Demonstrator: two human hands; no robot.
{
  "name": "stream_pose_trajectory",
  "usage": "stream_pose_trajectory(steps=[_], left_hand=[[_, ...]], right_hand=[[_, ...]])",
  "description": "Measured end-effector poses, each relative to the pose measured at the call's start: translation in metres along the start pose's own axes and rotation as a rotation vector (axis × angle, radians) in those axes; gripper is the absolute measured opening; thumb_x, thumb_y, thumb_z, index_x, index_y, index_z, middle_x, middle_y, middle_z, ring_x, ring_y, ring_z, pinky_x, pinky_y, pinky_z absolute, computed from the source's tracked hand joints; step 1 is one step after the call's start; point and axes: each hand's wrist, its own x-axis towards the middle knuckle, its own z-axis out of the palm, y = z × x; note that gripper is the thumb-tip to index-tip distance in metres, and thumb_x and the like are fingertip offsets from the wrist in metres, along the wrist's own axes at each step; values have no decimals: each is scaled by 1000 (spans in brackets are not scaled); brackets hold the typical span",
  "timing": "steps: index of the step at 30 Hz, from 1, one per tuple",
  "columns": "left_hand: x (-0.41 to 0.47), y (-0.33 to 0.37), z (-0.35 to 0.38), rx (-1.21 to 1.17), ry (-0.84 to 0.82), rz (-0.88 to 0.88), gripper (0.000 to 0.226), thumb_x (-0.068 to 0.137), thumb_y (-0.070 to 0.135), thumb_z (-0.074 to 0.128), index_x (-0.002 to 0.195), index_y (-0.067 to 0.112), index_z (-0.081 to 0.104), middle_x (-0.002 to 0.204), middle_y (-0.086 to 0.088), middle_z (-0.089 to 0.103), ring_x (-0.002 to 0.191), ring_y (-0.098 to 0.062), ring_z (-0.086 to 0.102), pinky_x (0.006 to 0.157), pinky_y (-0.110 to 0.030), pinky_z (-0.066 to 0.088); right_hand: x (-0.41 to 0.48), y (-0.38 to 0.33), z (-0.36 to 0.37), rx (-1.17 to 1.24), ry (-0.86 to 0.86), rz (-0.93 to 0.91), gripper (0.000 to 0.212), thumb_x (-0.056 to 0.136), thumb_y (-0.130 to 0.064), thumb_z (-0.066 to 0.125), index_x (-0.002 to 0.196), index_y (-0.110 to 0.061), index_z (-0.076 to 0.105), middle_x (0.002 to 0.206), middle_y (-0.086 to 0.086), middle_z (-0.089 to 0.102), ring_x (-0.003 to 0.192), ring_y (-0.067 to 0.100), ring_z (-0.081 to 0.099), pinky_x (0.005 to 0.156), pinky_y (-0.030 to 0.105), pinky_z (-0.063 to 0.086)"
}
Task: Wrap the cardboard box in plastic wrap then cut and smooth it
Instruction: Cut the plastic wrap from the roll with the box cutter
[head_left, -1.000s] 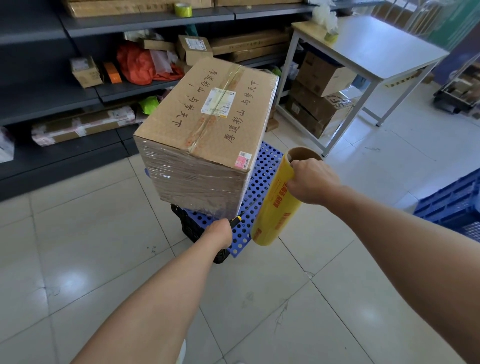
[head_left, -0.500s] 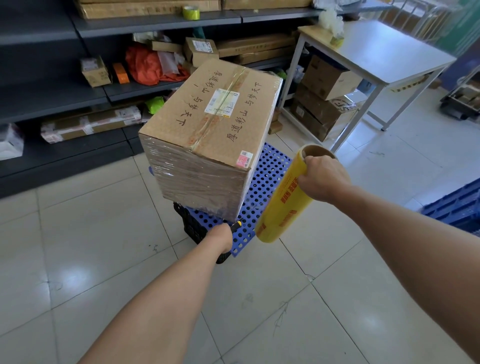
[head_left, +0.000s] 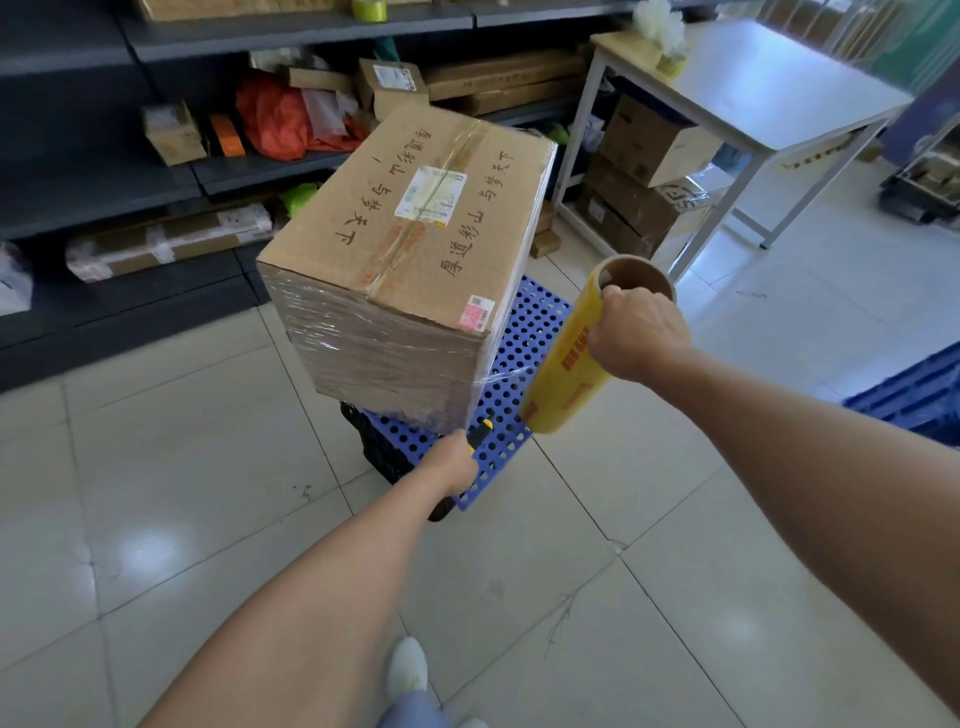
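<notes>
A: Where does the big brown cardboard box (head_left: 415, 249) sit?

B: On a blue perforated plastic platform (head_left: 524, 332), which shows below the box and off its right side. Clear film already bands the box's near face and right face. The taped, labelled top is bare.

A: How will the box handle?

B: I judge it stiff and fairly heavy for its bulk. The wrapped faces look slick, so hold it under the bottom edges or at the corners, not flat-palmed on the film.

A: And the roll?

B: The yellow roll of plastic wrap (head_left: 566, 384), wound on a brown cardboard tube, is held tilted just right of the box's near right corner. The right hand (head_left: 639, 332) grips its upper end, fingers curled around it. The tube looks rigid and makes a sound handle. The film is thin and probably stretchy and clingy, so it wants tension.

A: The left hand?

B: The left hand (head_left: 454, 462) is just below the box's near bottom corner, closed around a small yellow-and-black cutter (head_left: 480, 434) whose tip pokes out toward the box. I cannot see a blade.

A: The smallest thing?

B: A taut, bunched strand of film (head_left: 506, 375) running from the box's near right edge to the roll. My guess is that the cut belongs there, close to the box, and then a palm smooths the tail down.
</notes>
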Motion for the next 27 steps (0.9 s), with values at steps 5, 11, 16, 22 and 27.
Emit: stream_pose_trajectory(steps=[5,11,16,22,27], left_hand=[[7,17,-4,-66,-2,45,48,97,11,39,143,6,25,109,-12,53,69,-19,49,48,-24,34],[18,7,-3,255,-166,-104,2,98,6,38,99,5,39,67,-3,33,51,-15,28,48,-22,28],[36,14,7,31,-95,-5,15,92,10,46,107,8,47,67,5,33,77,-20,47,76,-28,42],[54,76,-3,-318,-88,9,55,94,18,46,141,7,19,69,6,25,56,-6,26,51,-21,25],[71,116,-12,-379,-24,10,17,96,11,40,104,13,24,70,1,31,54,-11,30,47,-23,26]], right_hand=[[8,10,0,-15,-19,50,18,86,-13,48,97,-4,59,78,7,52,70,27,48,63,33,38],[16,28,-1,-55,-6,125,21,85,-12,49,101,-1,57,91,16,63,79,36,57,63,34,39],[20,48,-1,-160,-11,124,22,85,-13,52,101,1,58,89,17,66,78,37,61,62,36,44],[40,67,-3,-158,26,114,34,86,-17,53,115,3,55,92,16,67,81,36,63,64,36,44],[78,75,-17,-133,47,21,31,89,-17,49,114,0,54,95,15,66,76,31,56,63,33,37]])
